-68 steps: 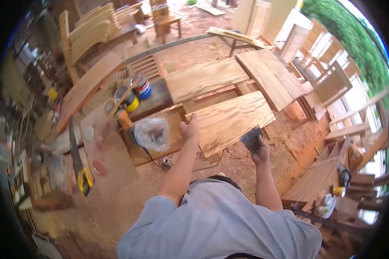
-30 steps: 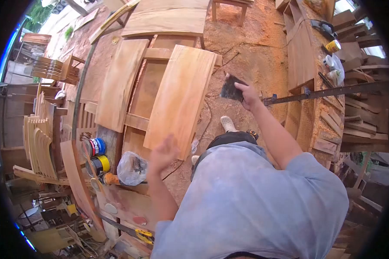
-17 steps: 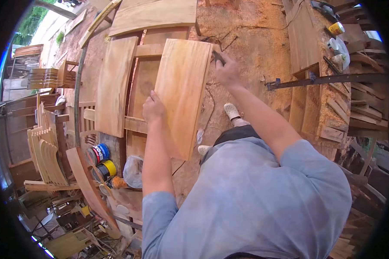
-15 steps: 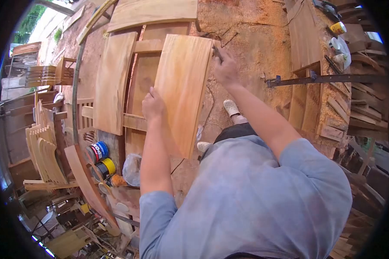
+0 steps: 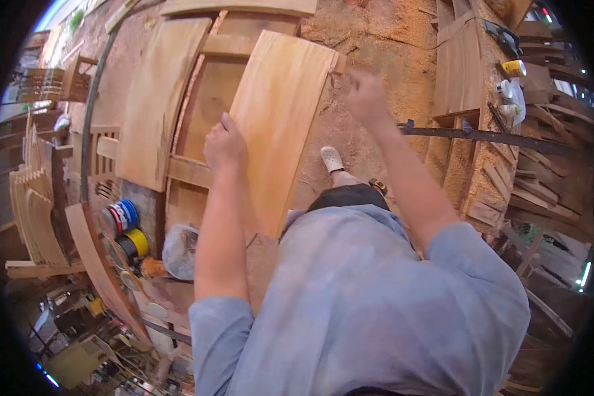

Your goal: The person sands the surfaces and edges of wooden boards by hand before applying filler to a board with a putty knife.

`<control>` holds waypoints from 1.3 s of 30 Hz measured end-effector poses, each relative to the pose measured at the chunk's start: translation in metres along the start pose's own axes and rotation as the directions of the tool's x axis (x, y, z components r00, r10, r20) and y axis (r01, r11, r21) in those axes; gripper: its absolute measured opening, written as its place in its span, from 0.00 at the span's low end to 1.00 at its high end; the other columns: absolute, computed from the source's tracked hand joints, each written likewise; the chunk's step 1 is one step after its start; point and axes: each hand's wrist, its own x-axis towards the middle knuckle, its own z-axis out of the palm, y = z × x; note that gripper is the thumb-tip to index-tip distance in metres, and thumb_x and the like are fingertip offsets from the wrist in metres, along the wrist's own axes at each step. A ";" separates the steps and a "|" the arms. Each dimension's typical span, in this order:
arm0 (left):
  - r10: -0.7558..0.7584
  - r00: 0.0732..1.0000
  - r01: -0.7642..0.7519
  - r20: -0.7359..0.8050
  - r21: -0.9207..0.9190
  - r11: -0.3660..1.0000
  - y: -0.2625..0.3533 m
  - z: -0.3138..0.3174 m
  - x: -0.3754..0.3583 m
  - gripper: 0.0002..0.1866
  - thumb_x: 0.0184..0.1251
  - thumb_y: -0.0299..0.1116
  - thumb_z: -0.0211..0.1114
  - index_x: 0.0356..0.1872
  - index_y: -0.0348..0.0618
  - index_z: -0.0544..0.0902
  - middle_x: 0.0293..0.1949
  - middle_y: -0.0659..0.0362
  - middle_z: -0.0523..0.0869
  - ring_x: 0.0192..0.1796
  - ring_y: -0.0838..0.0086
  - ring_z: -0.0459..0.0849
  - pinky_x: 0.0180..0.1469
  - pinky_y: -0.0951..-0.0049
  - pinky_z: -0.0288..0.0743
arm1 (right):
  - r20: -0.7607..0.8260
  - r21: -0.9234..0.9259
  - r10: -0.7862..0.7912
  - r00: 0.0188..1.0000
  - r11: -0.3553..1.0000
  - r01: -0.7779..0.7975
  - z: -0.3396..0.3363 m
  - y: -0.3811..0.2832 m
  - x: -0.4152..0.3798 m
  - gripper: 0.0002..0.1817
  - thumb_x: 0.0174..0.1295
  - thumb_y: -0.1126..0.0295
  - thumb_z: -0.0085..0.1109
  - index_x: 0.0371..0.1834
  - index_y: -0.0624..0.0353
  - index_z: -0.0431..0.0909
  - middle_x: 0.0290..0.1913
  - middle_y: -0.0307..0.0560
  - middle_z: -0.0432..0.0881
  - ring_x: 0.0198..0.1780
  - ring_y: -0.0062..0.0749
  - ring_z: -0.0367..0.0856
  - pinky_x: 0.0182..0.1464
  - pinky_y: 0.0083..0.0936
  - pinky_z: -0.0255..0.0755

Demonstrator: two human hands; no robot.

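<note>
A pale wooden board (image 5: 280,112) lies tilted in front of me, over a wooden frame (image 5: 224,46). My left hand (image 5: 226,142) is closed on the board's left edge, thumb on top. My right hand (image 5: 368,98) is raised just right of the board's far right corner, apart from it. Its fingers look curled but are blurred, and whatever they hold is hidden. A small wood block (image 5: 340,64) sticks out at that corner. Left of the frame opening lies another wide board (image 5: 158,99).
Paint cans (image 5: 120,216) and a clear plastic bag (image 5: 180,251) stand at the lower left. Shavings (image 5: 402,59) cover the floor. On the right is a workbench (image 5: 465,72) with a yellow container (image 5: 513,68) and a long dark metal bar (image 5: 482,134). Stacked chair parts (image 5: 39,214) stand at far left.
My right hand has pulled back from the board's corner, where it held a small dark tool. The wood block there now shows. My left hand stays on the edge; the view has shifted.
</note>
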 end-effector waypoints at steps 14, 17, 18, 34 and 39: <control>0.071 0.992 -0.069 0.107 -0.024 0.997 -0.010 0.003 0.011 0.36 0.78 0.54 0.33 0.46 0.32 0.85 0.48 0.35 0.85 0.56 0.43 0.82 0.62 0.48 0.71 | 0.369 0.707 0.651 0.664 0.267 -0.655 -0.068 0.015 0.043 0.18 0.54 0.72 0.65 0.49 0.63 0.83 0.39 0.49 0.88 0.37 0.35 0.88 0.42 0.31 0.83; 0.099 0.985 -0.102 0.138 0.017 0.995 -0.001 0.003 0.004 0.37 0.79 0.54 0.32 0.46 0.31 0.85 0.49 0.35 0.84 0.57 0.42 0.81 0.63 0.48 0.71 | 0.524 0.795 0.469 0.711 0.032 -0.606 -0.078 0.032 0.028 0.16 0.56 0.74 0.65 0.47 0.67 0.81 0.36 0.51 0.87 0.34 0.37 0.87 0.37 0.28 0.83; 0.093 0.984 -0.100 0.151 0.037 0.994 0.004 0.004 -0.003 0.37 0.79 0.54 0.32 0.46 0.31 0.84 0.49 0.34 0.84 0.57 0.42 0.81 0.63 0.48 0.71 | 0.514 0.800 0.483 0.709 0.030 -0.600 -0.081 0.039 0.022 0.16 0.56 0.74 0.65 0.47 0.67 0.81 0.36 0.51 0.87 0.34 0.37 0.87 0.37 0.28 0.83; 0.064 0.993 -0.058 0.094 -0.069 0.996 0.002 0.000 -0.008 0.38 0.80 0.52 0.34 0.41 0.24 0.83 0.44 0.29 0.84 0.52 0.39 0.82 0.59 0.47 0.73 | 0.240 0.073 0.327 0.914 0.933 -0.353 -0.058 0.019 0.046 0.19 0.62 0.66 0.57 0.55 0.51 0.84 0.48 0.50 0.88 0.48 0.43 0.85 0.56 0.31 0.76; 0.028 0.998 -0.022 0.064 -0.087 0.996 -0.019 0.016 0.006 0.38 0.80 0.52 0.35 0.38 0.25 0.85 0.41 0.31 0.85 0.50 0.39 0.83 0.57 0.47 0.74 | 0.314 0.916 0.784 0.535 -0.102 -0.388 -0.032 0.083 0.059 0.26 0.72 0.43 0.49 0.60 0.49 0.78 0.54 0.43 0.83 0.49 0.41 0.82 0.50 0.45 0.75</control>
